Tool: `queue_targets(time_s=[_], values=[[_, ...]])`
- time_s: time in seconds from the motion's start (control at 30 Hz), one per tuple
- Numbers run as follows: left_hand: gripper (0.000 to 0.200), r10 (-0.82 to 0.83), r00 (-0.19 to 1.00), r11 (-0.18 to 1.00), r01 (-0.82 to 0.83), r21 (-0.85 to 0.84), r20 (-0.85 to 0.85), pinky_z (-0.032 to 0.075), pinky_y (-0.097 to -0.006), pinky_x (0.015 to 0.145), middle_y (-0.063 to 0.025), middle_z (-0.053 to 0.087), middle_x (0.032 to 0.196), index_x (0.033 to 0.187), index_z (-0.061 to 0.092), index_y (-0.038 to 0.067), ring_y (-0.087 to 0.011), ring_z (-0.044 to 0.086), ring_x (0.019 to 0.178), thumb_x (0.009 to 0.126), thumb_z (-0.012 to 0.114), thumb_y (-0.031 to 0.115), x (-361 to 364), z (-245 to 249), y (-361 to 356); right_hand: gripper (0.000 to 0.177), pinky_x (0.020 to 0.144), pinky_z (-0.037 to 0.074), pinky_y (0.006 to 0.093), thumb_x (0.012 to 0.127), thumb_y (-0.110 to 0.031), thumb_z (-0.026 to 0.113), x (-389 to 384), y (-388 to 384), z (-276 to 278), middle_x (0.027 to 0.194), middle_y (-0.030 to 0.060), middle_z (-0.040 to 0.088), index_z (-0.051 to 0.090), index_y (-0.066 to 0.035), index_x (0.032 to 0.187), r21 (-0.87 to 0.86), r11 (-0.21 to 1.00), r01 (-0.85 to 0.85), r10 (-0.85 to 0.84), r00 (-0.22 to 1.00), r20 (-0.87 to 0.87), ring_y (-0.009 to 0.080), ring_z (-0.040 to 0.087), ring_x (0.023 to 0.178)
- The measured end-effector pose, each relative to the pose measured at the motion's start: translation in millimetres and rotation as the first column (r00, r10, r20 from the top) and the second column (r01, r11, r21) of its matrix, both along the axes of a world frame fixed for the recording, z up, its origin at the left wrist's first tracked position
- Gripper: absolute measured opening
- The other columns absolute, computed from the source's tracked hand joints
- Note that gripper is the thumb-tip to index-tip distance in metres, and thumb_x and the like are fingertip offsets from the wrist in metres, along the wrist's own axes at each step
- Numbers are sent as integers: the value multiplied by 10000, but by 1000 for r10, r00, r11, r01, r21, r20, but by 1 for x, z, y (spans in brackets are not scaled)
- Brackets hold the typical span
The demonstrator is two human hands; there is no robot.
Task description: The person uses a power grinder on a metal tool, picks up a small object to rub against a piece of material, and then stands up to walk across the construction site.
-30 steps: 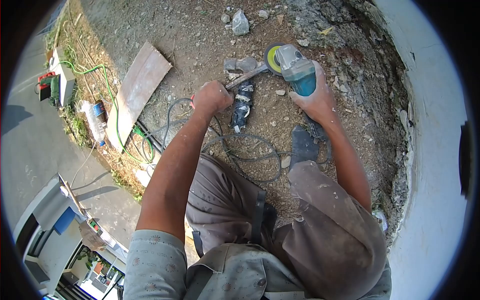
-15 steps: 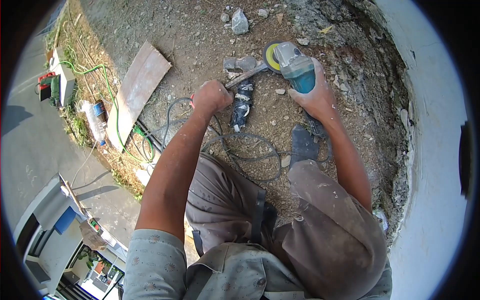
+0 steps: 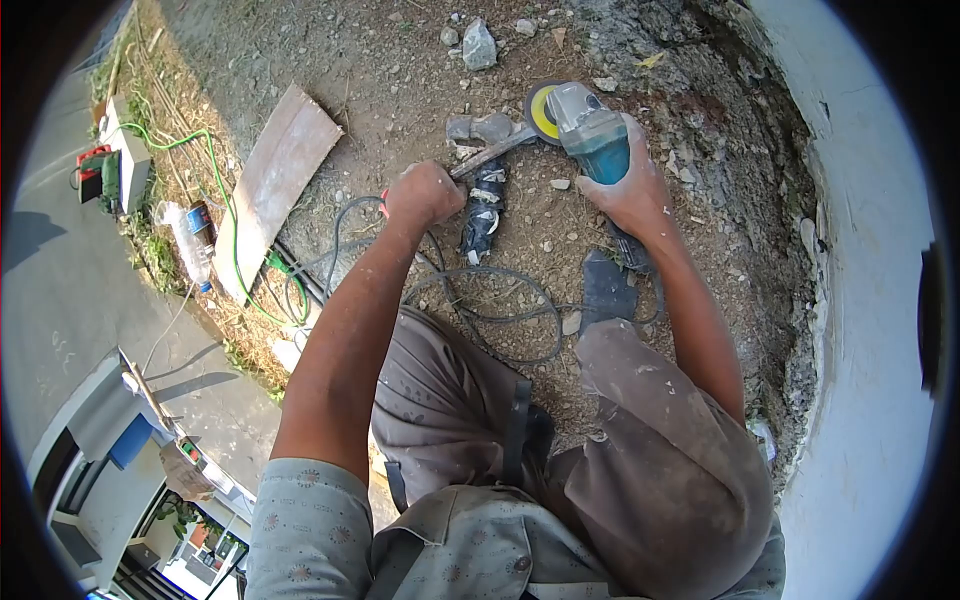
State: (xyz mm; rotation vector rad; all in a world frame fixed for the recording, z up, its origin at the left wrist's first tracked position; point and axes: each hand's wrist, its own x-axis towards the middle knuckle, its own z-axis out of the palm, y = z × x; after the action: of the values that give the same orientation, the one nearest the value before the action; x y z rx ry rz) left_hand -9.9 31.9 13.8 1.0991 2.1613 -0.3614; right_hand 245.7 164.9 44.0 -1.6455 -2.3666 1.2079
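Observation:
My left hand (image 3: 425,193) is closed around a steel chisel (image 3: 492,156), with a bit of red showing at the back of the fist. The chisel's far end meets the yellow-faced disc (image 3: 543,112) of an angle grinder (image 3: 597,140). My right hand (image 3: 632,185) wraps the teal body of that grinder, palm over its right side. Under the chisel lies a hammer head (image 3: 482,128) on the dirt. Just below it is a dark, tape-wrapped handle (image 3: 482,222), partly crossed by the chisel.
A grey cable (image 3: 500,318) loops over the ground before my knees. To the left lie a board (image 3: 275,180), a green cord (image 3: 212,165) and a plastic bottle (image 3: 190,250). A pale wall (image 3: 870,250) stands close at right. Stones (image 3: 480,45) lie ahead.
The grinder and its disc have shifted very slightly; both hands keep their grips in nearly the same place. My foot beside the grinder has barely moved.

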Motion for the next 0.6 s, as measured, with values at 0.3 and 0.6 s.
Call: queue_targets(time_s=[0.3, 0.6], values=[[427, -12, 1000, 1000, 12, -1, -2, 555, -443, 869, -232, 727, 993, 925, 761, 8, -393, 705, 970, 804, 620, 392, 0, 2, 0, 1071, 1019, 474, 477, 712, -372, 804, -2, -3, 5, 1342, 257, 584, 196, -150, 1565, -11, 1000, 5, -5, 1000, 12, 443, 597, 1195], [438, 12, 1000, 999, -13, 38, 11, 552, -462, 876, -267, 712, 978, 902, 751, -21, -417, 699, 962, 799, 668, 396, 0, -2, -2, 1069, 1020, 474, 473, 714, -375, 806, -2, 1, 1, 1339, 265, 583, 199, -151, 1565, -15, 1000, -7, 8, 1000, 11, 443, 600, 1191]])
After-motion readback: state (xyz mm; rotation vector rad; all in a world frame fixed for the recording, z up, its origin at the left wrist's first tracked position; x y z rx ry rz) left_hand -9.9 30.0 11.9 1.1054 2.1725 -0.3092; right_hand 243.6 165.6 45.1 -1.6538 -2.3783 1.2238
